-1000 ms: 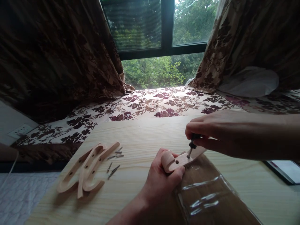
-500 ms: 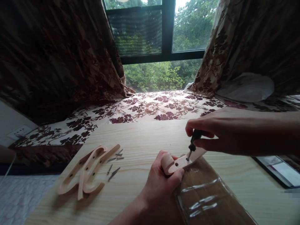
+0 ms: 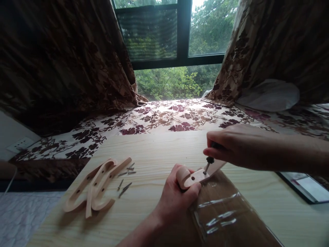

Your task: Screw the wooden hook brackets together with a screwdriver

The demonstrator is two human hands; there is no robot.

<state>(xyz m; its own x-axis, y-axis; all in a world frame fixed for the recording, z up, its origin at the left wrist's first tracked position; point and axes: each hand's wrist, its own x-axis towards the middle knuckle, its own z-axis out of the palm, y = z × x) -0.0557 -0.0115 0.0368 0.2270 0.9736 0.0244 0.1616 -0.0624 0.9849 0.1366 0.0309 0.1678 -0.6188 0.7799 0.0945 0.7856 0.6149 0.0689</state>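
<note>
Tan wooden hooks (image 3: 96, 176) lie in a bunch on the board (image 3: 149, 147), out to the left of the left hand (image 3: 174, 195). Some small screws (image 3: 125, 189) lie between them and that hand. The left hand is closed around the curled end of one more hook (image 3: 198, 175), with its thumb in front and fingers behind. That held hook sits between the two hands, just over the near end of a brown wrapped pack (image 3: 226, 202). A screwdriver (image 3: 210, 160) leans down into one hole of it, and the hole nearer the left hand looks bare. The right hand (image 3: 231, 140) is curled tight on the handle, above the hook. It looks like the step now is turning a screw in, but I can't tell how deep it is. The next bit of turning calls for a still left hand, a straight tool and a gentle push down.
</note>
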